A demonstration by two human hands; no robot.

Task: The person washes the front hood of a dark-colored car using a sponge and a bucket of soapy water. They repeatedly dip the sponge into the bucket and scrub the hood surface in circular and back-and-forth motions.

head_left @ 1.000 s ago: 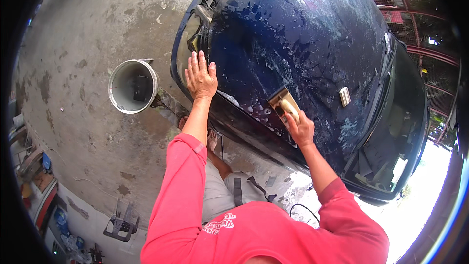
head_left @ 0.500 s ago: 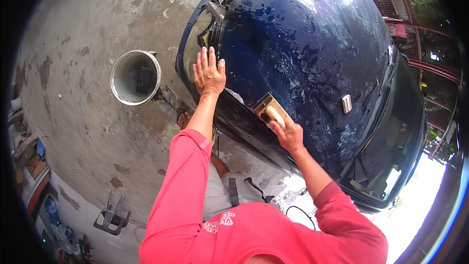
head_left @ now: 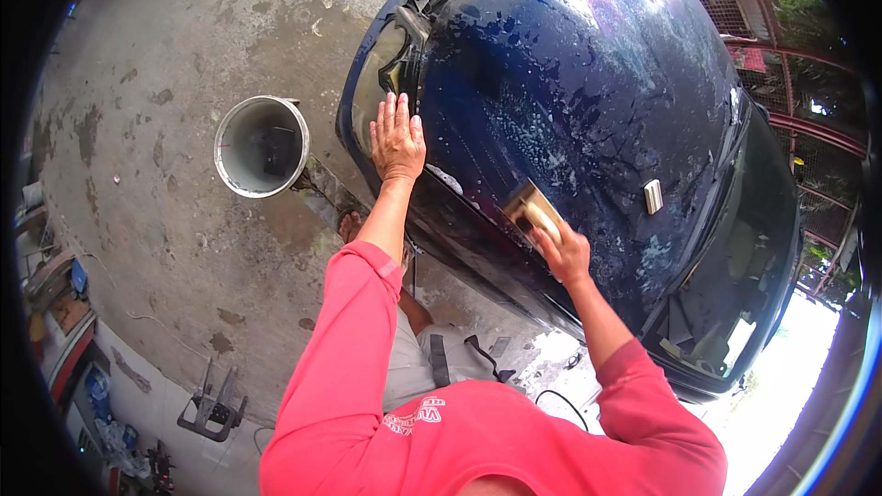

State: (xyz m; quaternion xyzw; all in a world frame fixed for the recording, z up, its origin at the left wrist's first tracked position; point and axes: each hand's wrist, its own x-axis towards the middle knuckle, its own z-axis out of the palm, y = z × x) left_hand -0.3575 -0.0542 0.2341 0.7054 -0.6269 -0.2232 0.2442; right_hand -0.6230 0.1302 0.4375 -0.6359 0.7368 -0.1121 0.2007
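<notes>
My left hand (head_left: 397, 142) lies flat, fingers stretched out, on the front corner of a dark blue car beside its headlight (head_left: 390, 50). My right hand (head_left: 562, 253) grips a sanding block (head_left: 533, 208) with a pale handle and a flat brownish base. The block rests on the near edge of the wet car hood (head_left: 542, 64), which carries water drops and whitish streaks. A small pale block (head_left: 652, 196) sits farther right on the hood, near the windshield, touched by neither hand.
An open pale bucket (head_left: 262, 147) with something dark inside stands on the stained concrete floor to the left. A black metal frame (head_left: 213, 404) lies at the lower left. Red mesh fencing (head_left: 781, 46) rises beyond the car, and a windshield (head_left: 735, 285) borders the hood.
My right hand has slid the sanding block to the right along the hood's near edge. My left hand stays flat in nearly the same place.
</notes>
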